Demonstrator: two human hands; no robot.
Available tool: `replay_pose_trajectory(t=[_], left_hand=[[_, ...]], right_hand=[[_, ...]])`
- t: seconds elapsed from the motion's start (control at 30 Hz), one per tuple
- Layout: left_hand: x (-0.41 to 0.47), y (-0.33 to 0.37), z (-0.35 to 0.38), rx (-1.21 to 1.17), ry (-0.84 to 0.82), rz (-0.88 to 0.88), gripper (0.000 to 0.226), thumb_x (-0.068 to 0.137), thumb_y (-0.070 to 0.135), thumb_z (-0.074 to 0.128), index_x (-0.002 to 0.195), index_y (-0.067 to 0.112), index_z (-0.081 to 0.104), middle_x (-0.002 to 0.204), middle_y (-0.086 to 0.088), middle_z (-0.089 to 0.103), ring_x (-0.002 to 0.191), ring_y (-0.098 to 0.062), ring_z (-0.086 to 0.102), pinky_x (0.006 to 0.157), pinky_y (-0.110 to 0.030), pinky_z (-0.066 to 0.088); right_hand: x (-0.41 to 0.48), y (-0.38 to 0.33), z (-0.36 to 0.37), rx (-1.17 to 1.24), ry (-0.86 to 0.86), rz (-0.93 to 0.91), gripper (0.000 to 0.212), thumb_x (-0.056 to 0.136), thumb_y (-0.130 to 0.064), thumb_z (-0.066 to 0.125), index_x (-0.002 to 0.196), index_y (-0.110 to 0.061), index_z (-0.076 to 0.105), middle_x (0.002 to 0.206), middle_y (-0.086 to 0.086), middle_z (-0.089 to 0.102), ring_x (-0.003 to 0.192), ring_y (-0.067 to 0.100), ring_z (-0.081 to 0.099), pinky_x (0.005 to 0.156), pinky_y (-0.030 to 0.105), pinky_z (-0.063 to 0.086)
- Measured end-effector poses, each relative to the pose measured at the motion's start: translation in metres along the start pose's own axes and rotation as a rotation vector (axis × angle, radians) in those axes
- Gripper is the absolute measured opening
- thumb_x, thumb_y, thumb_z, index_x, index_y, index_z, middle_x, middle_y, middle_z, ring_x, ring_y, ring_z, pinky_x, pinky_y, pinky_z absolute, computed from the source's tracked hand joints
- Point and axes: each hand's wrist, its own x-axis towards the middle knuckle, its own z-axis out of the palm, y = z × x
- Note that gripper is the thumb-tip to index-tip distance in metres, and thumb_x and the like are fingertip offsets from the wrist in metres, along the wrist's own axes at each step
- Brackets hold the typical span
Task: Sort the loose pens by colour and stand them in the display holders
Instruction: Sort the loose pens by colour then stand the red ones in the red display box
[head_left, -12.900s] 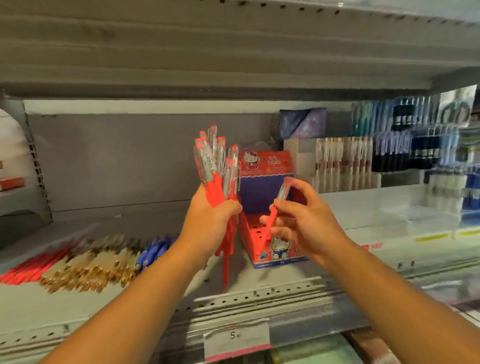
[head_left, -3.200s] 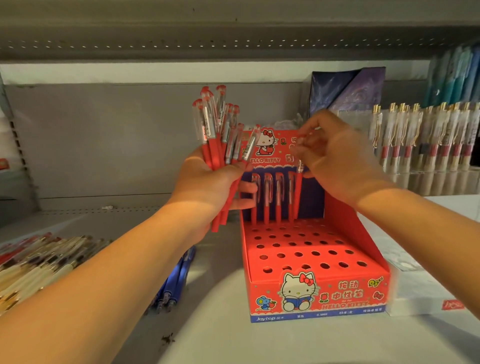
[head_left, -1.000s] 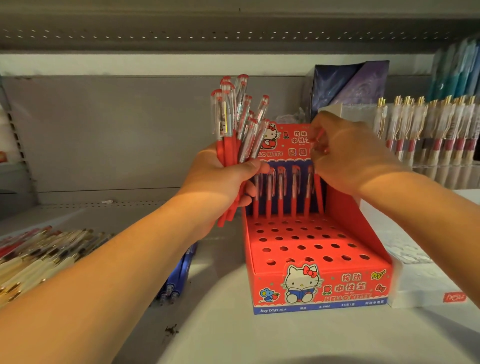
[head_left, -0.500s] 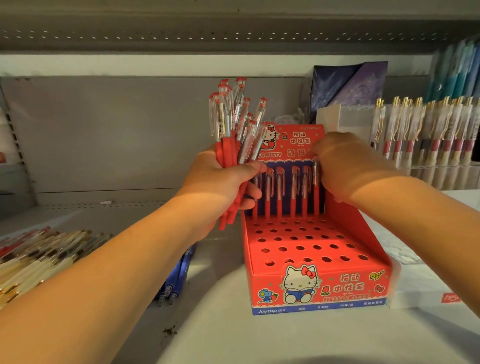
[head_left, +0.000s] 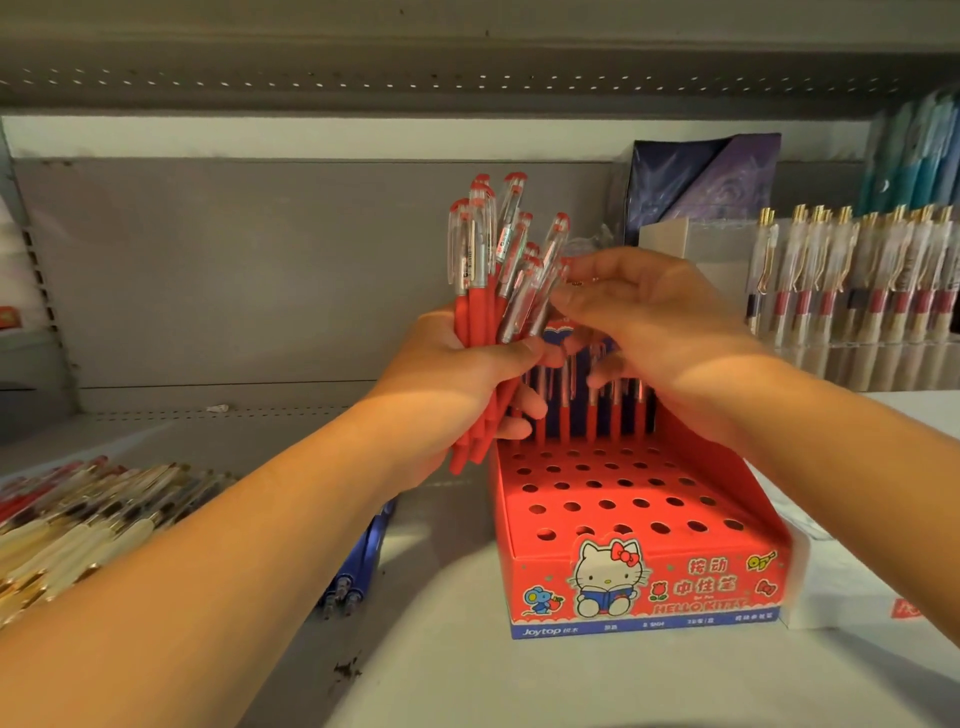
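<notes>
Right hand (head_left: 654, 317), half-curled, sits at the caps of the red pens (head_left: 475, 317); pinching one or not, cannot tell. Left hand (head_left: 457, 379) grips that bunch upright, just left of the holder (head_left: 701, 582), free holes below and nearer.

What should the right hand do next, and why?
Probably pinch one pen from the bundle of red pens that the left hand grips and draw it free: the right hand is at their caps, and the red display holder shows many empty holes in front of its standing pens.
</notes>
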Motion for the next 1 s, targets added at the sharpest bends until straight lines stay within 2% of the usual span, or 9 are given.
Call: replay_pose_trajectory(t=[0.13,0.27,0.47,0.57,0.7,0.77,0.87,0.93,1.0], left_hand=[[-0.001,0.000,0.003,-0.058,-0.033,-0.028,0.010,0.094,0.012,0.063,0.105,0.012,0.064,0.087,-0.004,0.077,0.059,-0.018,0.070,0.047,-0.027,0.055],[0.002,0.003,0.000,-0.150,0.061,-0.015,0.006,0.096,0.009,0.059,0.097,0.013,0.063,0.077,-0.007,0.075,0.059,-0.022,0.070,0.050,-0.035,0.059],[0.010,0.003,-0.007,-0.098,0.251,0.069,0.009,0.096,0.009,0.060,0.093,0.017,0.064,0.066,0.001,0.070,0.043,-0.013,0.053,0.041,-0.022,0.048],[0.011,0.003,-0.006,-0.111,0.250,0.084,0.008,0.095,0.008,0.061,0.094,0.015,0.064,0.067,0.000,0.070,0.043,-0.014,0.047,0.039,-0.019,0.038],[0.011,0.001,-0.004,-0.120,0.234,0.081,0.011,0.094,0.007,0.062,0.105,0.007,0.063,0.068,-0.001,0.071,0.042,-0.014,0.046,0.039,-0.019,0.036],[0.010,0.001,-0.004,-0.111,0.226,0.085,0.013,0.094,0.007,0.062,0.107,0.005,0.062,0.069,-0.001,0.071,0.043,-0.015,0.046,0.039,-0.019,0.036],[0.010,0.001,-0.003,-0.110,0.213,0.079,0.017,0.095,0.008,0.062,0.111,0.005,0.062,0.070,-0.001,0.071,0.044,-0.016,0.046,0.039,-0.019,0.037],[0.010,0.001,-0.003,-0.110,0.209,0.076,0.020,0.095,0.008,0.062,0.114,0.005,0.062,0.071,-0.001,0.070,0.045,-0.016,0.046,0.039,-0.019,0.037],[0.009,0.001,-0.003,-0.106,0.204,0.077,0.019,0.095,0.008,0.062,0.114,0.004,0.062,0.072,-0.001,0.071,0.045,-0.016,0.047,0.039,-0.019,0.037]], right_hand=[[0.001,0.004,0.000,0.159,0.009,0.025,0.008,0.088,-0.010,0.069,0.092,-0.010,0.063,0.079,0.003,0.073,0.072,0.014,0.069,0.059,0.025,0.056],[0.004,0.003,0.002,0.353,0.083,0.009,0.019,0.090,0.002,0.063,0.107,-0.004,0.057,0.083,0.010,0.072,0.065,0.021,0.073,0.058,0.029,0.059],[0.006,0.015,0.001,0.070,0.144,-0.099,0.024,0.089,-0.001,0.067,0.095,-0.020,0.055,0.083,0.007,0.065,0.063,0.015,0.070,0.054,0.032,0.060],[0.007,0.024,0.003,-0.028,0.105,-0.135,0.027,0.089,-0.002,0.068,0.092,-0.024,0.052,0.084,0.006,0.063,0.066,0.016,0.069,0.052,0.030,0.059],[0.009,0.030,0.003,-0.076,0.101,-0.188,0.032,0.089,-0.004,0.069,0.092,-0.029,0.050,0.079,0.000,0.062,0.066,0.007,0.067,0.052,0.025,0.057],[0.010,0.033,0.003,-0.077,0.103,-0.191,0.034,0.089,-0.003,0.068,0.090,-0.031,0.050,0.079,-0.002,0.061,0.067,0.008,0.068,0.054,0.029,0.059],[0.009,0.039,0.006,-0.132,0.104,-0.176,0.034,0.087,-0.005,0.070,0.089,-0.033,0.050,0.081,-0.002,0.062,0.073,0.020,0.071,0.059,0.039,0.062],[0.007,0.041,0.008,-0.169,0.100,-0.199,0.036,0.084,-0.007,0.074,0.087,-0.033,0.049,0.073,-0.006,0.060,0.067,0.020,0.070,0.060,0.040,0.062],[0.005,0.041,0.010,-0.215,0.063,-0.239,0.036,0.081,-0.010,0.078,0.084,-0.032,0.050,0.069,-0.005,0.060,0.058,0.017,0.068,0.054,0.034,0.060]])
